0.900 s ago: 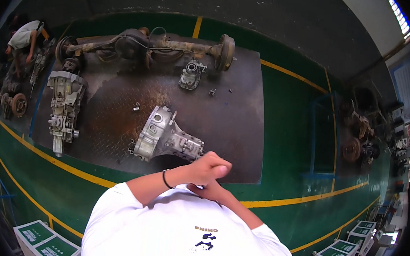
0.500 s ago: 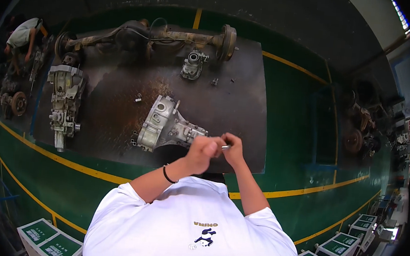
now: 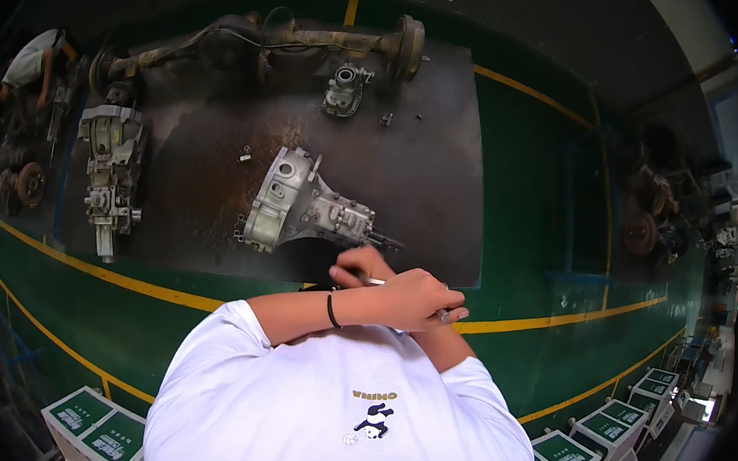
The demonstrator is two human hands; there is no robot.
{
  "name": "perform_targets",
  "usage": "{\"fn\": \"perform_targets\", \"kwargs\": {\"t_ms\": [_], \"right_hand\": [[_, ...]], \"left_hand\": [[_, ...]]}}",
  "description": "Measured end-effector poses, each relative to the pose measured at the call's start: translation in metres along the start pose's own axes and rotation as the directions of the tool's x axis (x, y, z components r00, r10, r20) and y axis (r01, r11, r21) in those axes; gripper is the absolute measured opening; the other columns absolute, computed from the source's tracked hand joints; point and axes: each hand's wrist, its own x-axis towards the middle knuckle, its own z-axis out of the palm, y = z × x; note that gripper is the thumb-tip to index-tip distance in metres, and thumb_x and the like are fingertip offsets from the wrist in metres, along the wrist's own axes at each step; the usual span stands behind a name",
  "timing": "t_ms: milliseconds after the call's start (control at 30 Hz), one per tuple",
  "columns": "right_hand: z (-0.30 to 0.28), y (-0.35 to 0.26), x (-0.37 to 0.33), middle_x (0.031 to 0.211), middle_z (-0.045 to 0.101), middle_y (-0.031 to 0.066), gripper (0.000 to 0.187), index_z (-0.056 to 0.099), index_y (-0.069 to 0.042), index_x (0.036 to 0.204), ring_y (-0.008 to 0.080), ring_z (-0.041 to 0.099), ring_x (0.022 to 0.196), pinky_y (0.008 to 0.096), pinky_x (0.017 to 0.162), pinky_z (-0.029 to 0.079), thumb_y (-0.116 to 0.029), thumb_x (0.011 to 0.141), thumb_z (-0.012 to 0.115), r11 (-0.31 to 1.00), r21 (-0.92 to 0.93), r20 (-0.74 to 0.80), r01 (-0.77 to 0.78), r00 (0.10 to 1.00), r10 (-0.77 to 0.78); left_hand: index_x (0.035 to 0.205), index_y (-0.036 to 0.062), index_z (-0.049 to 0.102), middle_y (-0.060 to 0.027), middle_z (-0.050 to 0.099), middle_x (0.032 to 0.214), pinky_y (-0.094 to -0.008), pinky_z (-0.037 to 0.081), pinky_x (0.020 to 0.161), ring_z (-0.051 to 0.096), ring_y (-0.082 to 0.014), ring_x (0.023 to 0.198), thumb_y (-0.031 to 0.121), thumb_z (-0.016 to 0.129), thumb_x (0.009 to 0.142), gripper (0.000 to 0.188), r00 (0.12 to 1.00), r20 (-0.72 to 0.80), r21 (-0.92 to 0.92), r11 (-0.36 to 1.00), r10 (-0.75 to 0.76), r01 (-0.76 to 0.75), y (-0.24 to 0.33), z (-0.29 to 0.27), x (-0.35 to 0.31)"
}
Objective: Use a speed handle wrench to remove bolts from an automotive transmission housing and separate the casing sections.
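My forearms are crossed at the table's near edge, the left one with a black band on the wrist lying over the right. My left hand (image 3: 416, 300) is closed on a slim silver metal tool (image 3: 373, 281), whose other end shows by its fingertips. Curled round the tool's left end is my right hand (image 3: 361, 265), partly blurred; the tool's exact kind is hidden by the hands. Just beyond them lies a grey metal gearbox (image 3: 277, 200), its wide bell end to the left and thin shafts sticking out to the right. Neither hand visibly touches it.
On the dark table (image 3: 185, 223) stand a second gearbox (image 3: 114, 160) at left, a rusty axle (image 3: 307, 39) along the back, and a small metal housing (image 3: 343, 92). Small loose parts (image 3: 245, 157) lie about. White-green boxes (image 3: 98, 422) stand behind. A person (image 3: 32, 65) bends at far left.
My hands have drawn back from the gearbox's narrow end toward my body. The left has moved right and the right has moved left, so the arms now cross. My view has shifted slightly.
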Motion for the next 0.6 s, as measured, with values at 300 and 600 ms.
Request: {"fn": "perform_targets", "kwargs": {"t_ms": [300, 600], "right_hand": [[-0.056, 0.021, 0.004, 0.058, 0.043, -0.0008, 0.028, 0.057, -0.001, 0.071, 0.006, 0.04, 0.06, 0.029, 0.051, 0.033, -0.011, 0.094, 0.07, 0.98, 0.11, -0.583, -0.168, 0.787, 0.201], [-0.006, -0.018, -0.036, 0.078, 0.06, -0.0011, 0.014, 0.06, -0.002, 0.083, 0.0103, 0.05, 0.072, 0.0288, 0.063, 0.041, -0.01, 0.092, 0.067, 0.922, 0.345, -0.235, -0.176, 0.935, 0.266]], "left_hand": [[0.073, 0.0019, 0.057, -0.005, 0.051, 0.059, -0.0311, 0.039, 0.051, 0.047, -0.0129, 0.052, 0.015, 0.068, 0.094, 0.027, 0.863, -0.426, -0.325, 0.936, -0.273, 0.135, -0.016, -0.079, -0.03], [0.078, 0.0007, 0.057, -0.0115, 0.044, 0.055, -0.035, 0.036, 0.046, 0.04, -0.0188, 0.047, 0.025, 0.063, 0.101, 0.034, 0.929, -0.241, -0.361, 0.915, -0.28, 0.181, -0.047, -0.066, 0.035]]}}
